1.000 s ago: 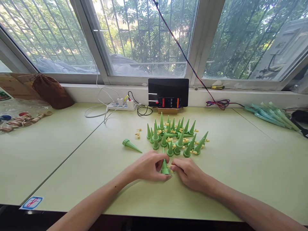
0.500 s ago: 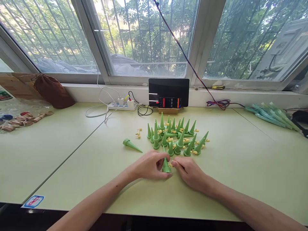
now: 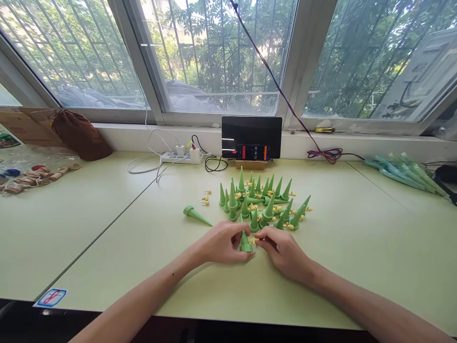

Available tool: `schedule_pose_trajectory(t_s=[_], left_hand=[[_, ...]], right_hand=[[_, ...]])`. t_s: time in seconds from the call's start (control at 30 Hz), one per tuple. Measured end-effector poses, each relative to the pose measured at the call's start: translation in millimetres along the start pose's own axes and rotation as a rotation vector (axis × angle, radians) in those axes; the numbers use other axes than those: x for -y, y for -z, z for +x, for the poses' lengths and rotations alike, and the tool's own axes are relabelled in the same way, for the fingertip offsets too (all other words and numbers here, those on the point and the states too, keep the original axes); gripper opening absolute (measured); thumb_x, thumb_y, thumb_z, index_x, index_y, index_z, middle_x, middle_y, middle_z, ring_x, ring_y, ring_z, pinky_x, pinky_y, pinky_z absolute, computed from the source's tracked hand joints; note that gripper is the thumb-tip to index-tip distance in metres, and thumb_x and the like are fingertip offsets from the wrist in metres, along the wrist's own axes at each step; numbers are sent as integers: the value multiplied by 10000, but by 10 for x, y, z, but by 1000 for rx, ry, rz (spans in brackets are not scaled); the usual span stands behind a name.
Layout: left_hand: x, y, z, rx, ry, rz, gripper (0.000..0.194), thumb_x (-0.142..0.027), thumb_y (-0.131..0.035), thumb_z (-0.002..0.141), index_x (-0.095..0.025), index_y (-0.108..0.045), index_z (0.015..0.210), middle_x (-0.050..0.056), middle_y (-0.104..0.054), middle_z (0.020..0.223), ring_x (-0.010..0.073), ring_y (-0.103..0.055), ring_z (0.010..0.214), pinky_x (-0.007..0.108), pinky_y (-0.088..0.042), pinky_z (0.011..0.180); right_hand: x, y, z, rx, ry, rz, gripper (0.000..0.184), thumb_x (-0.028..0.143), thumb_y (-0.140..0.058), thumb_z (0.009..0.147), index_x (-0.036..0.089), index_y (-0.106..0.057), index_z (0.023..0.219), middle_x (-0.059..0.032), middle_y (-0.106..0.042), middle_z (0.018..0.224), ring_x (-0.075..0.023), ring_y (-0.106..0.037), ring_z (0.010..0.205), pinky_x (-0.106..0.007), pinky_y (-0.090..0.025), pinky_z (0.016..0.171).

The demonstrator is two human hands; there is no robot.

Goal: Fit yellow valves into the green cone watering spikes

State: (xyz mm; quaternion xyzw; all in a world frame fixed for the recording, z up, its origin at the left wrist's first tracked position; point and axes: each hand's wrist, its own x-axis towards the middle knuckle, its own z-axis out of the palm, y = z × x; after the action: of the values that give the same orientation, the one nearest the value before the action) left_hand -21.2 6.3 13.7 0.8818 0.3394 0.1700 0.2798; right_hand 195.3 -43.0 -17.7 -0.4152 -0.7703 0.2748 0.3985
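Observation:
My left hand (image 3: 230, 243) is closed around a green plastic watering spike (image 3: 245, 244), its wide ribbed cap toward me and its point away. Beside that cap, my right hand (image 3: 282, 248) pinches a small pale-yellow valve (image 3: 253, 241) between thumb and fingertips. Whether the valve touches the spike cannot be made out. Just beyond both hands stands a cluster of green spikes (image 3: 269, 208), many with yellow valves at their bases. A lone green spike (image 3: 197, 216) lies on its side left of the cluster. Behind it are several loose yellow valves (image 3: 206, 198).
At the back a phone (image 3: 253, 152) leans against a dark tablet (image 3: 252, 128). A power strip (image 3: 181, 157) with cables sits left of it. A brown pouch (image 3: 79, 136) and wooden toys (image 3: 32, 181) lie far left, blue-green plastic packets (image 3: 403, 171) far right.
My right fingers have loosened and shifted slightly, so more of the yellow valve shows. The held spike has moved a little and tilts slightly differently in my left hand.

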Motion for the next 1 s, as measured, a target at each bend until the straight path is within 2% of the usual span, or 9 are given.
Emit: schedule_pose_trajectory(t_s=[0.33,0.67,1.0], left_hand=[[31,-31,-2,0,-49,20,285,-300,-775,695,-187,-654,928,-105,-499,537,80,-487,499,218,-405,600],[17,-55,-16,-21,-72,15,290,-280,-770,684,-173,-667,933,-107,-474,526,73,-454,480,209,-367,543],[-3,-73,-10,-24,-103,3,260,-292,-763,689,-173,-670,901,-95,-487,527,81,-461,488,205,-373,535]], right_hand=[[-57,-23,-17,30,-6,-15,146,142,-517,968,199,-640,914,-55,-726,839,-202,-653,722,-294,-485,671],[-20,-22,-24,51,-3,-58,164,161,-499,995,199,-610,880,-28,-656,759,-179,-578,659,-277,-431,626],[0,-20,-20,77,36,-108,250,179,-441,1014,218,-474,769,1,-553,688,-160,-513,614,-261,-371,591]])
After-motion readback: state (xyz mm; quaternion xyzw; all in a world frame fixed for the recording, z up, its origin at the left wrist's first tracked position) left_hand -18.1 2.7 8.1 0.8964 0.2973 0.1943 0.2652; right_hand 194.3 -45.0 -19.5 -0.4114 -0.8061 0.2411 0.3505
